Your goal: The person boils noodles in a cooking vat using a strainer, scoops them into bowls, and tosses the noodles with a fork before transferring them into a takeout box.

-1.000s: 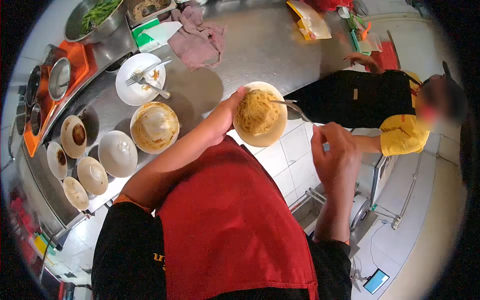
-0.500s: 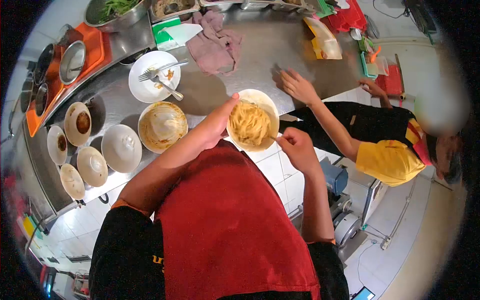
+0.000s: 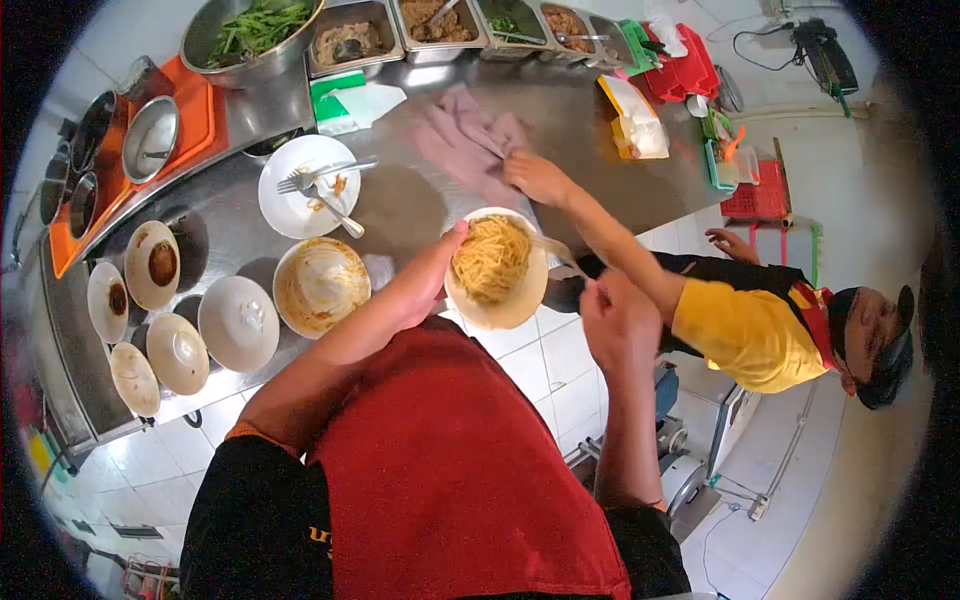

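My left hand point(image 3: 425, 278) is closed on the near-left rim of a pale bowl point(image 3: 512, 308), thumb along its edge. Yellow noodles point(image 3: 490, 262) fill the bowl, which is tilted at the counter's front edge. In my right hand point(image 3: 618, 312), somewhat blurred, is a fork point(image 3: 562, 254) with its head over the bowl's right rim. Left of the bowl stands a sauce-smeared bowl point(image 3: 330, 300). Behind it lies a white plate point(image 3: 285, 205) with a fork and another utensil on it.
A co-worker's hand point(image 3: 540, 180) presses on a pinkish cloth point(image 3: 455, 150); that forearm passes close behind my right hand. Several bowls, some with dark sauce point(image 3: 163, 265), line the left. Metal food trays point(image 3: 352, 38) and a pot of greens point(image 3: 250, 70) stand at the back.
My right hand has lifted the fork from inside the noodles to the bowl's rim. The co-worker's hand has moved left onto the cloth, which has shifted right.
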